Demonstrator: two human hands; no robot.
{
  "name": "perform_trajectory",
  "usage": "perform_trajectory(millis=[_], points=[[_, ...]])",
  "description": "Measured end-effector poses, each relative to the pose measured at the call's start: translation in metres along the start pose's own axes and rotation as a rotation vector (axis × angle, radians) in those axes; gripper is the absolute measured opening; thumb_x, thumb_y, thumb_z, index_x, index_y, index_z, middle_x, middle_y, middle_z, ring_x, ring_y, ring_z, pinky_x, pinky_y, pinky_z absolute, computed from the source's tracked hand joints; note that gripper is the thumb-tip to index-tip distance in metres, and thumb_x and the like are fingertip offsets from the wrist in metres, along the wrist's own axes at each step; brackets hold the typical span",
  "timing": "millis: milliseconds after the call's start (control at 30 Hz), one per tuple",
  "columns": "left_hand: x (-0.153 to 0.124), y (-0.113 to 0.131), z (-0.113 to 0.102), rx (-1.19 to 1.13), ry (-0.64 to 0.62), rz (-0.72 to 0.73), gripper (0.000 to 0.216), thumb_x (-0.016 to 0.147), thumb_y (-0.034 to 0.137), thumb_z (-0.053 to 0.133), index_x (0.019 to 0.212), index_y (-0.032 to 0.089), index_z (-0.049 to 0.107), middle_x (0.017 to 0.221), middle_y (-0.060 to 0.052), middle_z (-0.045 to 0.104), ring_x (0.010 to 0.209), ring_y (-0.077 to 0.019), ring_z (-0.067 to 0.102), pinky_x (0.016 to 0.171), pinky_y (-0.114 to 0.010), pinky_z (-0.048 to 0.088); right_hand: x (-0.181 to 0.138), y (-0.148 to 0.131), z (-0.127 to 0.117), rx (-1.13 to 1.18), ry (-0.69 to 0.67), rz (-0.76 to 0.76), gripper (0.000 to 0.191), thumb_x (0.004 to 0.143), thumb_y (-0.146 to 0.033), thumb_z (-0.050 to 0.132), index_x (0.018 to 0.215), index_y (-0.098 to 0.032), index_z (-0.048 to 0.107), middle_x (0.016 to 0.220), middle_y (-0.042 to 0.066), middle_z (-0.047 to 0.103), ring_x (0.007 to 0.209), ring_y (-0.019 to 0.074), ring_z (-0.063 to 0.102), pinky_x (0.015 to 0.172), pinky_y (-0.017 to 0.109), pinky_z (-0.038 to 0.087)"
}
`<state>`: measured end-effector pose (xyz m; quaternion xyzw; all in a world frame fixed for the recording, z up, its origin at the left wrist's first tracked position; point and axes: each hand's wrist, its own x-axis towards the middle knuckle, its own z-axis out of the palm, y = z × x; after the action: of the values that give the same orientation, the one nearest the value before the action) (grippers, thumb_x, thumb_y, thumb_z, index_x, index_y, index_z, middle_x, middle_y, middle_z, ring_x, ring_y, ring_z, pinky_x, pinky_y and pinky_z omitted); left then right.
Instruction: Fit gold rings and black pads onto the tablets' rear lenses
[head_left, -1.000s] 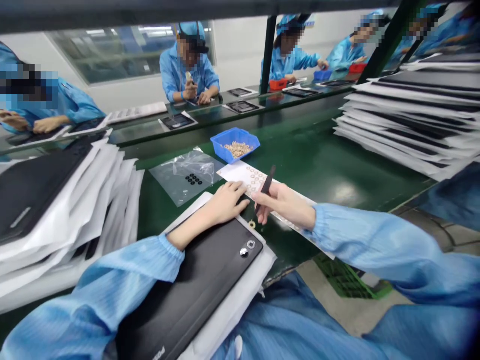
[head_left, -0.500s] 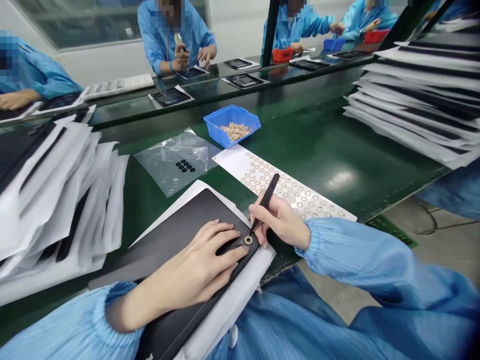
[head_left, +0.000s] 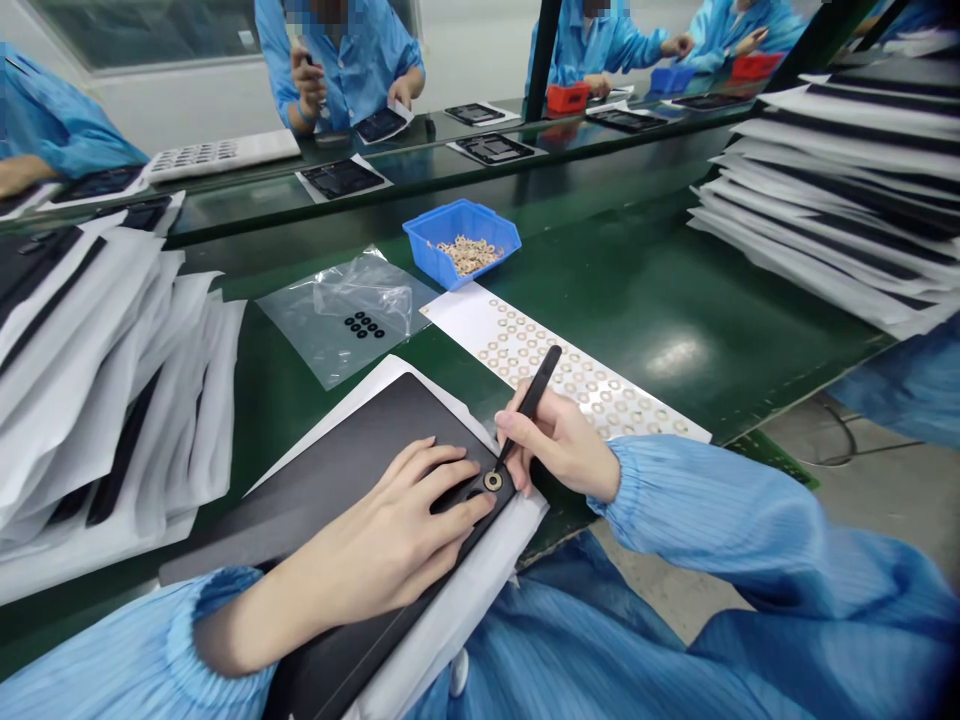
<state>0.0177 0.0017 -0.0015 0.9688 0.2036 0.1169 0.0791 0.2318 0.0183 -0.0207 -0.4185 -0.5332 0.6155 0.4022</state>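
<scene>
My left hand (head_left: 409, 525) lies with fingers spread on a flat black panel (head_left: 352, 460), its fingertips beside a ring-shaped piece (head_left: 493, 481) at the panel's corner. In my right hand (head_left: 551, 435) I grip black tweezers (head_left: 538, 385), slanted so that their tip reaches the edge of that ring. The ring is gold-coloured with a dark centre and sits in a round spot on the panel. White paper (head_left: 480, 590) lies under the panel. Whether the tweezers' tips pinch the ring is too small to tell.
A white sheet of small rings (head_left: 600, 385) lies beyond my right hand. Behind it stands a blue bin (head_left: 431, 255) of loose rings. Black rings lie on a plastic bag (head_left: 300, 330). Paper-layered stacks stand left (head_left: 180, 400) and right (head_left: 817, 200). Co-workers sit across the bench.
My hands and the tweezers keep nearly the same place on the panel. Across the bench, a co-worker's hand has raised the edge of a dark panel. The view has shifted slightly.
</scene>
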Motion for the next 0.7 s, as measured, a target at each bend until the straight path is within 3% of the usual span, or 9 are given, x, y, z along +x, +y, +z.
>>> perform_trajectory(millis=[367, 700], points=[[0.000, 0.001, 0.001, -0.007, 0.010, -0.023, 0.032, 0.090, 0.017, 0.044, 0.120, 0.018, 0.054, 0.121, -0.011, 0.054, 0.121, -0.0241, 0.043, 0.105, -0.047, 0.037, -0.002, 0.003, 0.000, -0.056, 0.019, -0.055, 0.031, 0.081, -0.046, 0.055, 0.075, -0.021, 0.038, 0.041, -0.007, 0.052, 0.030, 0.0107, 0.051, 0.031, 0.019, 0.042], [0.004, 0.003, 0.000, 0.033, -0.015, -0.032, 0.035, 0.091, 0.017, 0.043, 0.125, 0.012, 0.048, 0.122, -0.012, 0.053, 0.119, -0.0242, 0.041, 0.104, -0.046, 0.037, -0.010, 0.005, 0.000, -0.315, 0.044, -0.289, 0.019, 0.089, -0.036, 0.046, 0.078, -0.022, 0.043, 0.044, -0.006, 0.049, 0.036, 0.0122, 0.054, 0.037, 0.022, 0.042]])
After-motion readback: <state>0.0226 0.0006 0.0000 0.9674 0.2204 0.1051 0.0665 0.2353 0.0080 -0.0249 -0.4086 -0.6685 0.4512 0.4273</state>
